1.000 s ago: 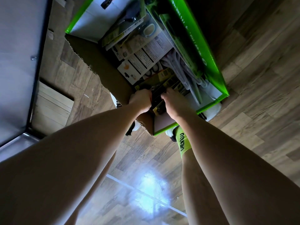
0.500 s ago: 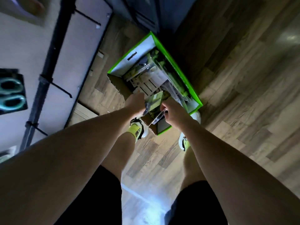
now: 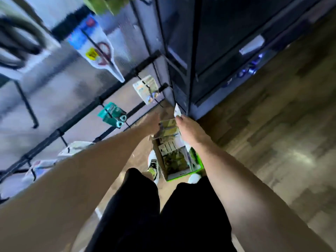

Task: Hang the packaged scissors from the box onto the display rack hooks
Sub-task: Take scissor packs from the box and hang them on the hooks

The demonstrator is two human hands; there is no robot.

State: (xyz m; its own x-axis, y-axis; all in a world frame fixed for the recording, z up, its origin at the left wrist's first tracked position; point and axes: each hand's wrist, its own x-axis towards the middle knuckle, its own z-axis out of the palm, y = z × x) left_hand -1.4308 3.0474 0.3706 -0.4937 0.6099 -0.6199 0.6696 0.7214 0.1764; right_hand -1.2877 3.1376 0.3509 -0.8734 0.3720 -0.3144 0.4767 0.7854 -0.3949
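Both hands gripping blurred yellow-green scissors pack, white-carded, above box.

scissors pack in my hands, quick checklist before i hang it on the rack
1. Pack out of the box: ok, the scissors pack is lifted above the green box.
2. Grip: ok, left hand and right hand both hold it.
3. Hang hole located: cannot tell, blurred.
4. Free hook chosen: cannot tell; bare hook juts from the rack bar, beside a hung pack.
5. Pack lined up with a hook: not ok, it is below the hooks.
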